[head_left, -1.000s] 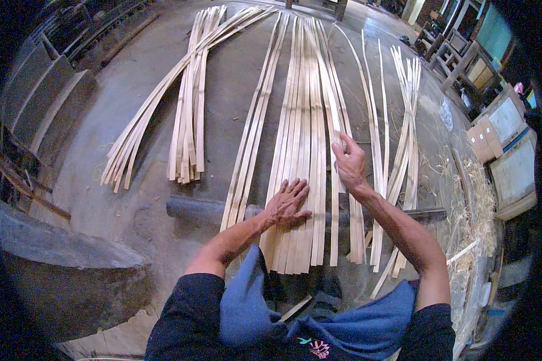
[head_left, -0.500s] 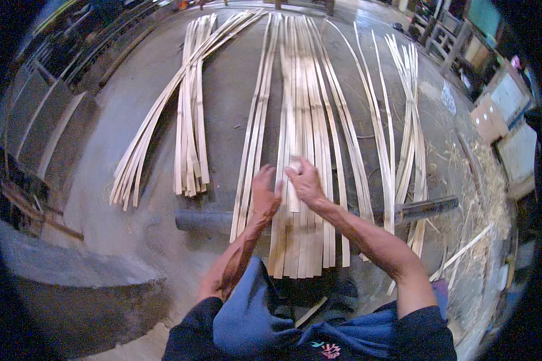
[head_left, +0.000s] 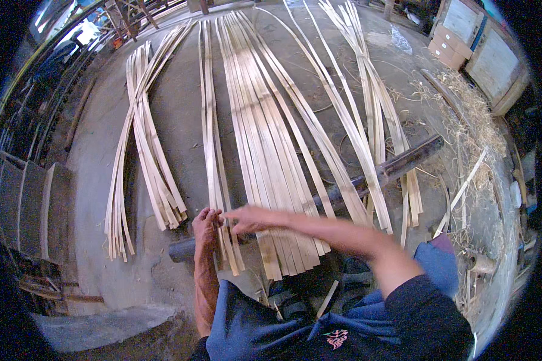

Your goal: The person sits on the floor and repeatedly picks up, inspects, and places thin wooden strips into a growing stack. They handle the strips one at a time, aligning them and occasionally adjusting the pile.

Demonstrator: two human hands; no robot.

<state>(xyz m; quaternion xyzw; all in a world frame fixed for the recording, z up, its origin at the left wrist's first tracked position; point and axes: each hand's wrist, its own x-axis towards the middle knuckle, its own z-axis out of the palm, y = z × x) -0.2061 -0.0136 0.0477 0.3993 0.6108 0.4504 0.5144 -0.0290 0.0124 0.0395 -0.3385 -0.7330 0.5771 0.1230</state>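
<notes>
Long, pale, flat bamboo strips lie lengthwise in front of me. My left hand (head_left: 206, 225) is closed at a narrow group of bamboo strips (head_left: 208, 138), its fingertips pinching at the left edge of one. From the right, my right hand (head_left: 247, 219) reaches across with curled fingers and meets the left fingertips over these strips. What it grips is hidden and slightly blurred. Under my right forearm runs a wide side-by-side row of bamboo strips (head_left: 262, 144), its near ends close to my feet.
A dark round pole (head_left: 397, 167) lies crosswise beneath the strips. Crossed strip bundles rest at left (head_left: 143, 114) and right (head_left: 373, 102). Curly shavings (head_left: 464, 132) litter the right floor, near a cardboard box (head_left: 448, 48). Grey block-like slabs (head_left: 33, 204) stand at left.
Both hands have moved left, from the middle of the wide row to the narrow group, and come together. The short piece over the row no longer shows there. My view has turned.
</notes>
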